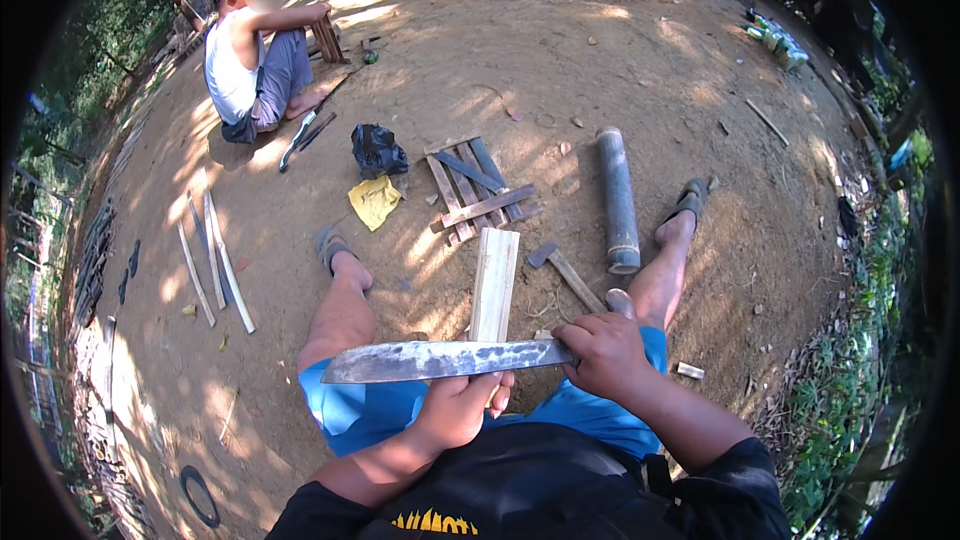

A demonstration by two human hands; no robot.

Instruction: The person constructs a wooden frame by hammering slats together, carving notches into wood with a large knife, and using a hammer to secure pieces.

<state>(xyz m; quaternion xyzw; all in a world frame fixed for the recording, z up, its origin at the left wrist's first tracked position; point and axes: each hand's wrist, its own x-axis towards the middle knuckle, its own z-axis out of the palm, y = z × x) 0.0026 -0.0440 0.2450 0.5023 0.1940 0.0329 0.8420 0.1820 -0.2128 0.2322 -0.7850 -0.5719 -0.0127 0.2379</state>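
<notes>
The person wears a black shirt (540,475) with short sleeves (735,490) and a yellow print (435,522) (jagged letters, partly cut off) set well back from the shirt's hem, left of its middle. A narrow black strap (657,475) shows near the right sleeve, and plain blue shorts (385,410), brightly sunlit on the left leg, end around the knees. The left hand (455,410) and right hand (606,350) are bare, and the feet wear dull grey-brown sandals (691,200).

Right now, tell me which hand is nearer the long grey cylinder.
Right. The right hand is short of the grey cylinder; the left hand is farther left and closer to the body.
</notes>
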